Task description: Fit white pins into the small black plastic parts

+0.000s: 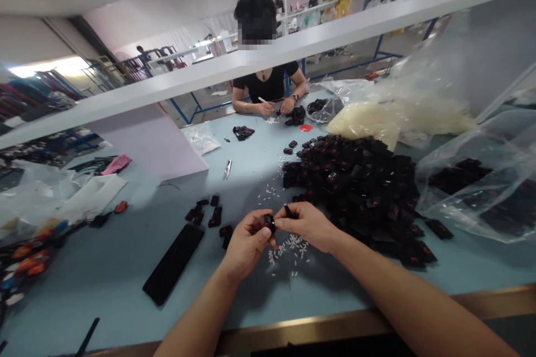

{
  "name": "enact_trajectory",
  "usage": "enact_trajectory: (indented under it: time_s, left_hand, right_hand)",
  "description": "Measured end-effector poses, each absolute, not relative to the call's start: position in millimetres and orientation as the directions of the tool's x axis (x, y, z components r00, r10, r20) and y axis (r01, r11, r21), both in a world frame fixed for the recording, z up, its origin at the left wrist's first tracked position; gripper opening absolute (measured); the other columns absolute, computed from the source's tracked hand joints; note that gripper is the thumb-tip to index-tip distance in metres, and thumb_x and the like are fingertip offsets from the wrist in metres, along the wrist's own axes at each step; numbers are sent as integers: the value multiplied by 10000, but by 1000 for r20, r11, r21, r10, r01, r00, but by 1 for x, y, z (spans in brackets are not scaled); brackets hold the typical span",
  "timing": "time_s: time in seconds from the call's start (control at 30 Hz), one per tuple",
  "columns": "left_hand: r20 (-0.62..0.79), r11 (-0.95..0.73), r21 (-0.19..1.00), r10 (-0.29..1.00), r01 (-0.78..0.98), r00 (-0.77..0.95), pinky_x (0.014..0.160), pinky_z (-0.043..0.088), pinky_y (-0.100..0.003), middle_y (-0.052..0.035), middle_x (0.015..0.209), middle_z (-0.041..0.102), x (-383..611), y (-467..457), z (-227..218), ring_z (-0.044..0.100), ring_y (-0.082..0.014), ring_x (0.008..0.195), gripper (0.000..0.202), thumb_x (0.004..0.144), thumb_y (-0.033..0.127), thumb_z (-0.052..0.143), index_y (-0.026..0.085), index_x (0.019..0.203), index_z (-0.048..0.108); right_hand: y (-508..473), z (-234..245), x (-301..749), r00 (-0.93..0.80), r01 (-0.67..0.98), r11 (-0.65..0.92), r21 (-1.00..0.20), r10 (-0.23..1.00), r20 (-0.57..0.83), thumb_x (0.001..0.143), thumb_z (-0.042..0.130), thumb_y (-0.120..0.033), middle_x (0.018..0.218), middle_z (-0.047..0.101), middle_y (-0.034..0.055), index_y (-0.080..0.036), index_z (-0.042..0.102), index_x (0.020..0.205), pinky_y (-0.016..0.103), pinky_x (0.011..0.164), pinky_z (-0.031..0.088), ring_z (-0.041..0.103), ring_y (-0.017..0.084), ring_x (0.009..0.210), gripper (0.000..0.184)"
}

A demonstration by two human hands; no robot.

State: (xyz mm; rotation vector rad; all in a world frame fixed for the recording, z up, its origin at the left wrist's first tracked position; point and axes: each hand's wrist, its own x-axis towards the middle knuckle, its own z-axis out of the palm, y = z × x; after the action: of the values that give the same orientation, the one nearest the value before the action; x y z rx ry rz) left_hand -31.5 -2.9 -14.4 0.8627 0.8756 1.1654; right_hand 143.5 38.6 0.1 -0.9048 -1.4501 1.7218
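My left hand (247, 244) pinches a small black patch with a red mark (268, 223), held upright above the table. My right hand (307, 226) meets it from the right, thumb and forefinger pressed together at the patch's edge, where a tiny white spot shows. A short, dark, stick-like tool (288, 211) juts up between the right fingers; its kind is unclear. Just below both hands lie many small white pieces (295, 245). To the right rises a large heap of similar black patches (347, 178). Several more patches (215, 216) lie left of my hands.
A black phone-like slab (173, 265) lies at left, thread snips (227, 169) further back. Plastic bags (481, 173) stand right of the heap. A white shelf (188, 75) crosses above the table. Opposite, a person (268, 86) handles similar pieces. Orange-tipped cords (33, 256) lie far left.
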Motion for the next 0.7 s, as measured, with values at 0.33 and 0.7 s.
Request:
enact_trajectory:
  time_s: [0.33, 0.7]
  left_hand:
    - [-81, 132, 936, 983, -326, 165, 563, 512, -262, 30, 733, 552, -33, -2, -17, 613, -119, 573, 342, 710, 249, 780, 212, 1034, 676]
    - [-62, 71, 995, 990, -69, 129, 594, 467, -266, 36, 715, 541, -37, -2, -18, 626, -134, 572, 342, 751, 271, 743, 209, 1076, 657]
  right_hand:
    - [40, -3, 142, -496, -17, -48, -999, 868, -34, 727, 646, -315, 619, 566, -20, -148, 651, 693, 248, 598, 335, 445, 116, 604, 171]
    - [40, -10, 139, -485, 65, 17, -998, 874, -17, 744, 572, -241, 571, 465, -54, -160, 602, 687, 225, 517, 281, 370, 97, 548, 104]
